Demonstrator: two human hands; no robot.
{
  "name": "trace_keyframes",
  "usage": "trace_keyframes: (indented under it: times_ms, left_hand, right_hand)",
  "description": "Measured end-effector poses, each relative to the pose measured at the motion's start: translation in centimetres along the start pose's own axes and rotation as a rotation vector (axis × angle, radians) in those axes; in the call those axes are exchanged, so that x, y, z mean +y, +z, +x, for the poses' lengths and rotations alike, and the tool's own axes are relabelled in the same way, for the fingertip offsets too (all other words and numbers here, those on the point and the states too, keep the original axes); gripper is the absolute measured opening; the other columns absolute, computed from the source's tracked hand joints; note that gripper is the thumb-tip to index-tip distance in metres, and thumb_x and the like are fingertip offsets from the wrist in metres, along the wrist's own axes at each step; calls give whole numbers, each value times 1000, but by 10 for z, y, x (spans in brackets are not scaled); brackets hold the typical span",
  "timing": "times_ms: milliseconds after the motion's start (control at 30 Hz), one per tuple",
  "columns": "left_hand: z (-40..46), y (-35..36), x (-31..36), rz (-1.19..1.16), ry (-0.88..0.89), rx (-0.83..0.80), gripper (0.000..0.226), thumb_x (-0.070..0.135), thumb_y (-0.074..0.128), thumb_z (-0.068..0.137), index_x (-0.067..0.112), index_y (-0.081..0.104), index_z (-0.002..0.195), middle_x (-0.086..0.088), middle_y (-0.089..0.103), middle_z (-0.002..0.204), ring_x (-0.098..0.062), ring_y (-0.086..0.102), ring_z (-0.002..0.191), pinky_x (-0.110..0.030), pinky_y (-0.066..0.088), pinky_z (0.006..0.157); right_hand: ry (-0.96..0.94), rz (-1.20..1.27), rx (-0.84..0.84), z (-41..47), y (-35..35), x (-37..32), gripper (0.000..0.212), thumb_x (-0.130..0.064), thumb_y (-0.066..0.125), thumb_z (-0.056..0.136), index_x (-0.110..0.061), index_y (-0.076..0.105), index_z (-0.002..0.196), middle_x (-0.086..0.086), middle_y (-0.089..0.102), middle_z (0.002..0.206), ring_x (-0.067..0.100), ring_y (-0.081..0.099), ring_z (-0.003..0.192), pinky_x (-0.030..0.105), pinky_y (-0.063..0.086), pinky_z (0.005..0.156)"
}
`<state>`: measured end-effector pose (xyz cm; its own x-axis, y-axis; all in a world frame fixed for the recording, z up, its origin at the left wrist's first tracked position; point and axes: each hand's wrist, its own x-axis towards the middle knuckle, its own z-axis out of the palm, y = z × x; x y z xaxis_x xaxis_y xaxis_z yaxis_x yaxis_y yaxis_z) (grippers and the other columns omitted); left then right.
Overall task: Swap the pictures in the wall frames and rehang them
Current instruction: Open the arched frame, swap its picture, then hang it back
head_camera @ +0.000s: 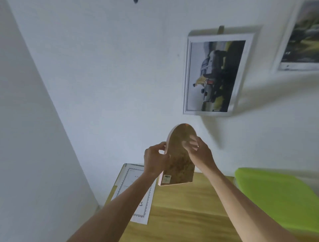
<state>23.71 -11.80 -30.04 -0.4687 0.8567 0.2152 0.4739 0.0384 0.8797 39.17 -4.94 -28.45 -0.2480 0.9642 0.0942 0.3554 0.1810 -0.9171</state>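
Note:
I hold an arch-topped picture frame upright in front of the wall, its brown back board facing me and a small label near its lower left corner. My left hand grips its left edge. My right hand presses fingers on the upper right of the back. A white frame with a car picture hangs tilted on the wall above, from a brown hook tab. A second white-framed picture hangs at the far right, cut off by the view's edge.
A wooden table stands below against the wall. A white certificate sheet lies on its left part. A lime-green pad covers the right. A dark wall hook shows at the top. The wall corner runs down the left.

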Motion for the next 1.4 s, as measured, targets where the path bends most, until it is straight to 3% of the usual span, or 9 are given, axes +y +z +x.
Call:
trace_keyframes:
  times_ms: [133,267,467,633,800,900,1033,1200,1400]
  left_hand:
    - [-26,15,33,171,152,110,9,36,57,89,34,63,95,14,66,87,-9,64,73,-36,55,67]
    - [-42,11,55,233,392,224,35,27,67,86,40,60,117,23,63,110,-5,64,82,-28,53,66]
    - [-34,-21,93,364,838,347,34,44,55,95,25,69,118,9,69,120,-9,69,101,-31,61,79]
    - [16,-78,122,421,600,552,50,41,49,97,14,49,139,-10,52,137,-27,54,120,-42,50,96]
    - [54,-142,153,110,336,286,35,33,59,95,22,58,128,1,67,113,-19,66,102,-24,50,81]
    - [76,-171,166,40,311,280,24,35,65,91,23,67,111,7,72,92,-12,68,85,-16,44,66]
    - [117,-199,177,83,311,364,25,33,64,91,17,68,110,4,72,90,-18,67,84,-27,46,72]
    - [169,-232,185,169,358,415,30,32,60,94,12,66,115,-2,72,96,-19,64,83,-26,41,73]
    - [222,-260,184,231,406,460,29,31,57,95,10,68,112,-2,66,98,-19,58,84,-25,37,73]
  right_hand:
    - [-99,115,2,-9,-8,-60,41,-44,71,84,-35,54,120,-21,64,106,-2,62,96,21,51,79]
    - [-173,106,101,-14,-24,-93,37,-21,70,86,-23,57,120,-14,64,105,12,65,92,28,57,80]
    - [-298,62,172,-20,-69,-133,15,-35,65,93,-33,63,108,-14,67,100,14,64,87,25,54,77]
    - [-340,140,82,-12,-99,-159,22,-18,63,94,-36,66,104,-9,70,101,14,65,92,28,53,70]
    - [-385,218,2,8,-102,-184,33,-12,62,90,-40,72,103,-8,72,99,18,66,95,32,47,76]
    - [-476,145,19,25,-92,-206,31,-19,59,96,-44,66,113,-13,69,101,5,61,82,20,42,66]
    - [-553,-131,-13,53,-71,-242,43,-34,59,98,-48,42,135,-24,56,110,-3,58,93,13,40,68]
    - [-605,-219,124,100,-41,-284,52,-24,64,93,-31,47,142,-10,65,108,10,63,95,29,53,86]
    - [-712,-257,315,142,-4,-318,49,-15,66,91,-17,52,137,1,65,103,19,61,95,24,42,85]
